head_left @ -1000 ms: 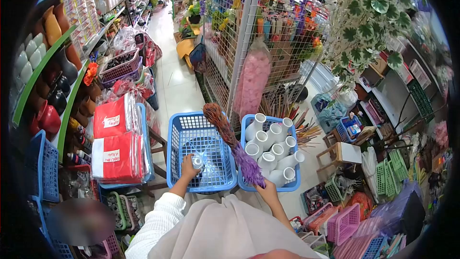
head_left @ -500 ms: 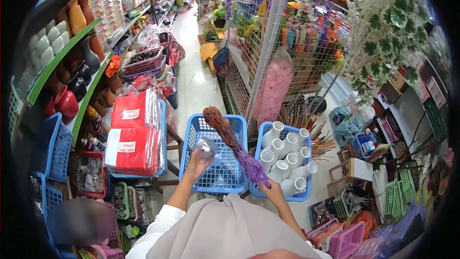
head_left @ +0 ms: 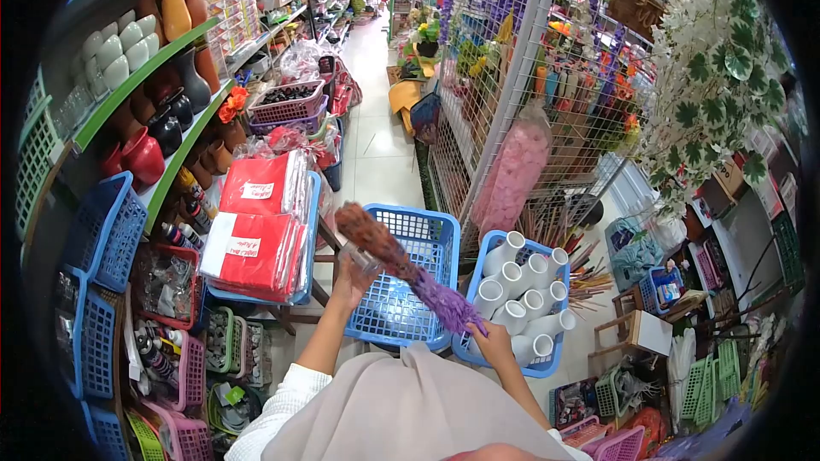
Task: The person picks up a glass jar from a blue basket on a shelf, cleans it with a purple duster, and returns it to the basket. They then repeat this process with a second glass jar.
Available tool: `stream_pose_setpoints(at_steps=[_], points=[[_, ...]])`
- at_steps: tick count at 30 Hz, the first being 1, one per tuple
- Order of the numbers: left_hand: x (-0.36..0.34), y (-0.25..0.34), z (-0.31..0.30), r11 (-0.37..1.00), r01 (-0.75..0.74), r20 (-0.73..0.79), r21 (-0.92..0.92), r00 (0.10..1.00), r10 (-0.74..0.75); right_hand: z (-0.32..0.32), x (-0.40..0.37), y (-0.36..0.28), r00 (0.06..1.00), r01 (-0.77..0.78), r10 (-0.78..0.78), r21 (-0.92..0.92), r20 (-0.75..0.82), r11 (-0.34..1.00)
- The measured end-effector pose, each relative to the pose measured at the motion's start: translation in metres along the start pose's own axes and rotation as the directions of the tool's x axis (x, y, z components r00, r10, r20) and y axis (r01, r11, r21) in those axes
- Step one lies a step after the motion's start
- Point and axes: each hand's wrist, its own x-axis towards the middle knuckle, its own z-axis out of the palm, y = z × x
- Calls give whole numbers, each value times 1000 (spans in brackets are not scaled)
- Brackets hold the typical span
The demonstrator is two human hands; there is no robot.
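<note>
My right hand (head_left: 493, 343) is closed around the purple end of a long bristly bundle (head_left: 416, 277), purple below and rust-brown at the top. The bundle slants up and left across a blue plastic basket (head_left: 451, 290), its brown end blurred. My left hand (head_left: 348, 282) grips a small clear, glassy-looking object (head_left: 363, 257) at the basket's left side. The brown part of the bundle passes right by this object and partly covers it. Beside my right hand, a second blue basket (head_left: 553, 367) holds several white bottle-shaped vases (head_left: 511, 316).
Red and white packets (head_left: 256, 243) are stacked in a blue tray to the left. Shelves with pots and vases (head_left: 175, 8) line the left wall. A wire mesh rack (head_left: 504, 77) stands ahead on the right, beside a tiled aisle (head_left: 376, 141). White hanging flowers (head_left: 709, 60) fill the upper right.
The scene has shifted right in view. The bundle's brown end has swung left toward my left hand and now overlaps the clear object, which was apart from it before.
</note>
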Motion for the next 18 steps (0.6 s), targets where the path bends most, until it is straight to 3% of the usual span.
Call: stream_pose_setpoints(at_steps=[1,2,9,11,18], points=[[-3,4,8,1000,-19,-50,-1,999,19,4,3,-1,999,-13,15,46,-38,999],[-4,9,16,998,-37,-6,-44,999,37,7,6,-1,997,-24,31,93,-75,995],[-6,22,22,992,-110,-31,-64,994,108,9,17,0,997,82,-80,104,-21,991],[-9,27,33,989,-128,-11,-78,992,127,8,20,-5,1000,-8,10,121,-17,993],[-9,29,42,950,-112,2,-292,993,118,9,18,-6,1000,7,-11,207,20,978]])
